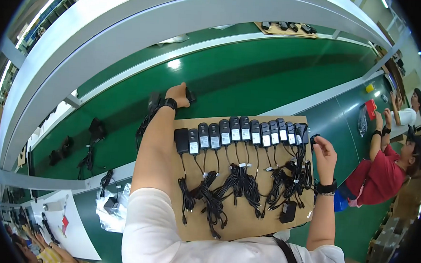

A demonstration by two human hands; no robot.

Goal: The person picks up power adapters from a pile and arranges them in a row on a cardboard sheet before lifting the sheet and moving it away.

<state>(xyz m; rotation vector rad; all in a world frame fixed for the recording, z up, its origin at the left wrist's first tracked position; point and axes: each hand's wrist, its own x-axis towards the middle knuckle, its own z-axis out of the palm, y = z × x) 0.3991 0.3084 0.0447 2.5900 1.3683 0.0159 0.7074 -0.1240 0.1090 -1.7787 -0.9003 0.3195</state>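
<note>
My left hand (pixel 177 93) reaches far out over the green conveyor belt (pixel 252 69), its fingers closed on a black power adapter (pixel 190 96). Beside that wrist, another black adapter (pixel 154 100) lies on the belt with its cable bundle partly behind my forearm. In front of me is a brown cardboard sheet (pixel 248 219) bearing a row of black power adapters (pixel 235 129), most with white labels up and tied cables (pixel 241 180) trailing toward me. At the sheet's right edge, my right hand (pixel 326 159) pinches a small dark thing, too small to make out.
A lone black adapter (pixel 288 212) lies at the sheet's near right. More adapters (pixel 96 129) with cables sit leftward on the belt. A clear plastic bag (pixel 111 211) lies at left. A white shelf frame (pixel 177 32) arches overhead. Two people work at right, one in a red shirt (pixel 382 176).
</note>
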